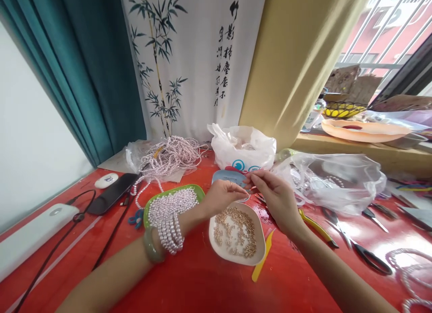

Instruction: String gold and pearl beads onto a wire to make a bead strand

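Both hands come together over the middle of the table. My left hand (222,198) is closed, with thumb and fingertips pinched on something too small to make out. Several strands of pearl beads (171,232) and a jade-green bangle (152,245) circle that wrist. Just beyond and to the right, my right hand (278,200) pinches too, and what its fingertips hold is unclear. Below the hands stands a white dish (232,257) with loose gold beads (249,227). Left of it, a green tray (201,194) is full of pale pearl beads (172,206). Behind the fingers lies a blue dish (221,175), partly hidden.
A yellow plastic strip (261,261) touches the white dish's right side. Pliers (319,229), scissors (357,247) and bead strands (410,272) lie rightward. Plastic bags (337,180) and a heap of strands (175,155) line the back. A phone (113,193) and power strip (37,238) sit left.
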{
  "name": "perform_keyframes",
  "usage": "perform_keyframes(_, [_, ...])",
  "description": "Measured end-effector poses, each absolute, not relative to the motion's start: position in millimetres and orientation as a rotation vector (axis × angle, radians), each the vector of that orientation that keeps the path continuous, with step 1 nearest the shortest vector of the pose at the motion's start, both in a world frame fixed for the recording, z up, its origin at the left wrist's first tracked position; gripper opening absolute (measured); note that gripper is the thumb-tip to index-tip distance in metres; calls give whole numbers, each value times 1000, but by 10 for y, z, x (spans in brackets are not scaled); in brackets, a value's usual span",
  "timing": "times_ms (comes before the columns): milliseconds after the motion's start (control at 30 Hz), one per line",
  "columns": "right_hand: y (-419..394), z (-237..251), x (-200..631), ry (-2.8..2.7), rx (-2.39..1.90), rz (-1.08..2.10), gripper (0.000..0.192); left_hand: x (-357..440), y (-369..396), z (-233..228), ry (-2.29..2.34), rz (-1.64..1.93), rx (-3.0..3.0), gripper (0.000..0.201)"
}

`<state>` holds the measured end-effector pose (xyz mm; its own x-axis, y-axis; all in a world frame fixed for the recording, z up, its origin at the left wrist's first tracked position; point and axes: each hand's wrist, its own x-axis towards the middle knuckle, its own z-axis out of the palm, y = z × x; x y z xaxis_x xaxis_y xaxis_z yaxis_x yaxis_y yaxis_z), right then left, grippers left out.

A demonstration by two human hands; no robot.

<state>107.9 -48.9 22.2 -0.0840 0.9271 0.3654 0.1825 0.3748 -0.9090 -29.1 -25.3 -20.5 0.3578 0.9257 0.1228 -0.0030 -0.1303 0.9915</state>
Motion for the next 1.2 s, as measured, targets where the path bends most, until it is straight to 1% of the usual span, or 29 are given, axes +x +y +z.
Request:
perform_keyframes(133, [-447,410,1092,-1511,-992,837,14,-246,-201,-59,845,1041,1454,11])
perform_keyframes(233, [-384,383,1183,-1340,-899,886,19,-227,-182,112,702,1139,1298,10])
perform_keyframes(300, [-350,236,1247,-1205,-878,1035,24,-224,-169,193,595,1187,1162,13])
perform_keyframes(367, [-350,32,1282,-1122,-903,1420,26,-233,-146,226,539,1210,1062,15])
perform_keyframes(467, [-440,-227,1271,-1135,-905,1580,33,-260,-93,206,514,1252,961,18])
perform_keyframes(533, [-532,-316,1243,-1147,-899,1632,31,-280,-55,173,509,1282,912,20])
perform_keyframes(667, [-639,-373,1178,-1155,-914,1610,29,-308,-6,141,484,1310,860,20])
perform_keyframes(867, [-662,-361,1098,-1124,-954,1274,18,-286,-73,208,449,1290,795,16])
perform_keyframes(933, [-701,-332,1069,-1166,-954,1219,22,-268,-109,224,436,1274,785,14])
perform_keyframes(1000, [-747,-313,1032,-1267,-945,1242,27,-260,-129,228,426,1265,779,12])
perform_keyframes(1033, [-768,-311,1012,-1311,-923,1293,29,-262,-132,227,423,1267,779,12])
perform_keyframes(1100, [-800,-316,976,-1318,-831,1500,34,-283,-127,220,421,1283,780,11])
perform_keyframes(1200, [-819,-322,952,-1199,-694,1789,37,-343,-111,210,414,1326,799,12])
